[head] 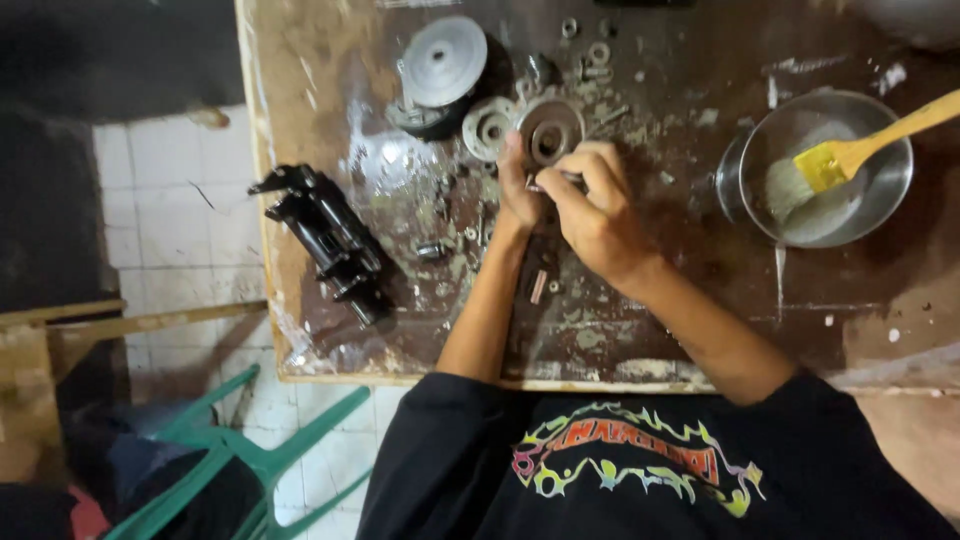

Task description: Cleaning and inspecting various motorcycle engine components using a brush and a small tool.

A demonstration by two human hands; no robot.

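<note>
Head view: we are looking straight down at a stained wooden workbench [700,330] on which both of our hands are meeting over a round metal disc [549,133] with a central bore. The left hand [520,190] is reaching up with its thumb pressing against the disc's near rim, bracing the part so that it is not sliding on the greasy surface. The right hand [595,205] is curling over from the right, its fingers closing around a small metal piece [562,178] just below the disc; we cannot tell exactly what that piece is, because the fingers are covering most of it.

A second flanged ring [490,127] is lying just beside the disc on its left, and a larger pulley-like wheel [440,70] is sitting behind it, tilted. Loose nuts and washers [592,55] are lying near the far edge, kept within reach. A black bracket assembly [330,245] is lying well apart at the left edge. At the right, a steel bowl [880,190] is holding a yellow-handled brush [850,155], its handle leaning on the rim, which is keeping the bristles in the bowl
</note>
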